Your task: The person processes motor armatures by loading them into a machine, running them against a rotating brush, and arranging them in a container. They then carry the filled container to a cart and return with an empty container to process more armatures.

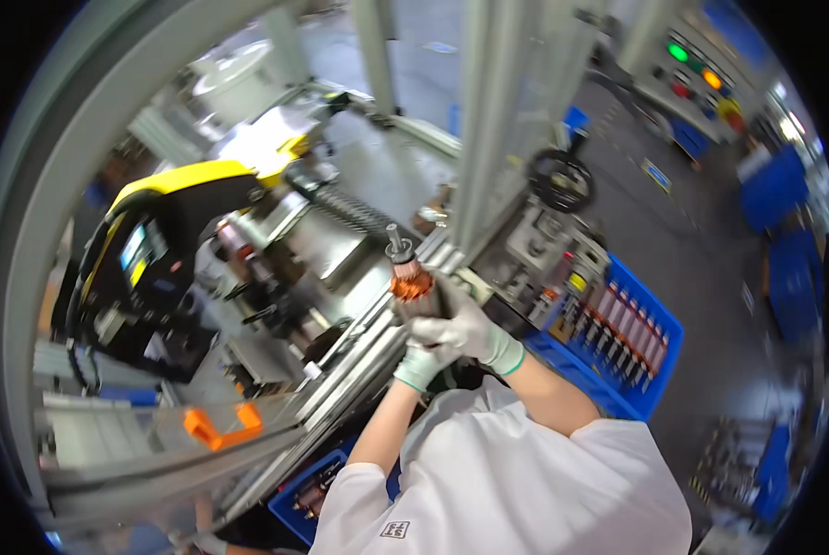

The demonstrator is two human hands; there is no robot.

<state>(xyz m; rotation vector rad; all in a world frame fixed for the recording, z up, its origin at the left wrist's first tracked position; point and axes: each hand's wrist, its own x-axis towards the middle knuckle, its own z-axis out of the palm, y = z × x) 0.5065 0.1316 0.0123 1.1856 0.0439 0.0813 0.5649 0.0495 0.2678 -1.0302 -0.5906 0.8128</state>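
Note:
A motor armature with a steel shaft and orange copper windings stands up in front of my chest, held in both gloved hands. My right hand is wrapped around its body from the right side. Lower down, my left hand closes about its bottom end, its fingers partly hidden behind the right one. Both gloves are white with green cuffs. The armature's lower part is covered by the hands.
At right, a blue tray holds several armatures in rows. A machine with a yellow cover stands left, behind a metal frame post. An orange bracket and another blue tray lie lower left. A black handwheel sits beyond.

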